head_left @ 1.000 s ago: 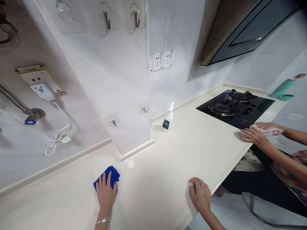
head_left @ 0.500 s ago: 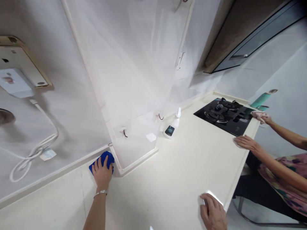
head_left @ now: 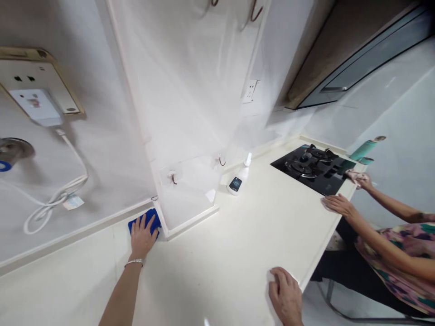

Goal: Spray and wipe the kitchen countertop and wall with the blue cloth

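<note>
My left hand (head_left: 142, 237) lies flat, fingers spread, pressing a blue cloth (head_left: 151, 219) onto the cream countertop (head_left: 231, 244). The cloth sits in the corner where the back wall meets a white boxed column (head_left: 185, 113). A bracelet circles my left wrist. My right hand (head_left: 286, 296) rests palm down near the counter's front edge, fingers loosely curled, holding nothing that I can see.
A white spray bottle (head_left: 238, 179) stands by the column. A black gas hob (head_left: 312, 168) lies at the far right. Another person's hands (head_left: 338, 204) rest by the hob, one holding a pink cloth (head_left: 355, 175). A teal bottle (head_left: 365, 148), wall socket and cable (head_left: 54, 199) are nearby.
My left hand pushed the blue cloth away from me into the corner beside the column and stays there. The view shifted. The other person's hand with the pink cloth moved toward the hob's far side.
</note>
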{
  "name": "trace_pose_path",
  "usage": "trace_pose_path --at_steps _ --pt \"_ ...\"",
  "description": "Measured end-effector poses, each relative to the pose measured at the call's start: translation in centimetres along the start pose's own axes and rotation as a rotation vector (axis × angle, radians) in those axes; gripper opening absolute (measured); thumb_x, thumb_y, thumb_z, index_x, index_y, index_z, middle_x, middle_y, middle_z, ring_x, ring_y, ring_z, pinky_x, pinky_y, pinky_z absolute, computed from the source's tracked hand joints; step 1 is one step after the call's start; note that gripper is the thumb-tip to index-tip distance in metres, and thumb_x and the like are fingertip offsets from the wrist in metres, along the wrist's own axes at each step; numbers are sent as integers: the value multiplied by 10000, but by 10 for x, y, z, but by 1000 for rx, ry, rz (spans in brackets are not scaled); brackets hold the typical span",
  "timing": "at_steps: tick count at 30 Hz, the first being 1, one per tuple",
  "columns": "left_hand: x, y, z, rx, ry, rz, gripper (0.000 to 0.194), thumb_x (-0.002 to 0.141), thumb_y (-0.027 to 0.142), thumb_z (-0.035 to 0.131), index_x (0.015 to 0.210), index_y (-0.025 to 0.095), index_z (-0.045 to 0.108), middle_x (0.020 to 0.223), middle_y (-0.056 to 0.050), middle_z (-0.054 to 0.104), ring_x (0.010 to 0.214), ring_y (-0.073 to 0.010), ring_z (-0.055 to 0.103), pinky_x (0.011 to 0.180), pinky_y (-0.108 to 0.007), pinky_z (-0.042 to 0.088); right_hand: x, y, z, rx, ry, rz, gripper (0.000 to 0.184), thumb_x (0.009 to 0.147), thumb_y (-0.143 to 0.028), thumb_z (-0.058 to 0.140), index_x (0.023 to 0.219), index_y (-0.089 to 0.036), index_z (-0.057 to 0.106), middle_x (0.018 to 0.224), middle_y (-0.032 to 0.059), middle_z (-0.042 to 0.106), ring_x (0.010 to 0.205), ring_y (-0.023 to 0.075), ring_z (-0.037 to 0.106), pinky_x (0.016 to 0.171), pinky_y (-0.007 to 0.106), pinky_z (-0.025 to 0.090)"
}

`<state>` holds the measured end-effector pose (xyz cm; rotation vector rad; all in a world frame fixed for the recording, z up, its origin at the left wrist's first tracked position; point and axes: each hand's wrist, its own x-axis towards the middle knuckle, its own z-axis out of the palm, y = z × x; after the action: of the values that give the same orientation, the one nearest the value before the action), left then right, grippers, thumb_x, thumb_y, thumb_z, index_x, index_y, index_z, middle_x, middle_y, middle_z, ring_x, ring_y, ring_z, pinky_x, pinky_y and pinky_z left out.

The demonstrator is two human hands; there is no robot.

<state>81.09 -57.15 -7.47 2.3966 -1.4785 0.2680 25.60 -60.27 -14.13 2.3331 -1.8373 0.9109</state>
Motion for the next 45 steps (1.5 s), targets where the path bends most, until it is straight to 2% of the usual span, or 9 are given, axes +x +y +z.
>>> trace_pose_path --at_steps 9,14,21,23,26,30,34,39,45 --pt "-125 54 -16 95 86 56 531 911 351 481 1429 239 522 1517 -136 477 1436 -353 364 1185 -568 317 2 -13 -2 24 12 56 278 839 -189 424 1061 -226 586 1171 87 616 1060 282 532 912 432 394" --pt "-183 110 -19 55 91 225 559 892 327 516 1448 266 496 1544 -139 442 1453 -363 341 1172 -588 344 6 -20 -7 40 18 78 289 819 -140 436 1053 -225 582 1161 72 610 1079 259 517 911 396 381" --pt "-232 228 -11 -149 -71 444 753 843 309 599 1534 355 305 1643 -90 310 1510 -349 256 1199 -586 314 7 -17 -7 22 14 101 277 822 -140 444 1043 -226 587 1152 68 601 1072 253 494 910 388 355" --pt "-240 251 -7 -230 -143 507 816 818 317 631 1546 356 264 1673 -78 241 1528 -356 210 1211 -594 289 6 -17 -7 23 9 107 270 828 -146 440 1039 -226 588 1155 67 601 1068 251 494 911 388 352" --pt "-246 267 -2 -312 -196 545 842 803 324 650 1549 339 261 1691 -82 176 1538 -371 170 1217 -621 261 6 -19 -9 19 5 110 272 832 -150 434 1044 -225 586 1160 65 602 1070 248 498 910 386 354" --pt "-251 261 2 -355 -217 551 824 803 302 645 1541 350 282 1697 -64 148 1547 -358 151 1215 -621 269 5 -19 -10 14 18 97 267 833 -160 433 1041 -226 587 1149 64 609 1067 251 502 911 393 361" --pt "-264 234 -1 -328 -203 581 870 753 229 650 1530 391 295 1701 -9 125 1549 -335 158 1216 -583 297 4 -17 -7 30 33 79 253 834 -175 430 1022 -229 590 1131 63 617 1046 253 514 902 397 374" --pt "-285 163 -14 -166 -80 550 938 649 116 619 1507 387 356 1681 -1 223 1529 -328 224 1179 -559 361 1 -11 -1 62 67 55 250 835 -194 422 1017 -231 590 1132 67 621 1038 258 527 893 401 390" --pt "-286 68 -32 -7 71 174 677 786 134 517 1435 328 499 1579 -57 432 1514 -319 259 1155 -572 378 0 -6 4 78 69 37 244 845 -235 429 1023 -232 596 1134 73 631 1017 266 540 873 405 401"
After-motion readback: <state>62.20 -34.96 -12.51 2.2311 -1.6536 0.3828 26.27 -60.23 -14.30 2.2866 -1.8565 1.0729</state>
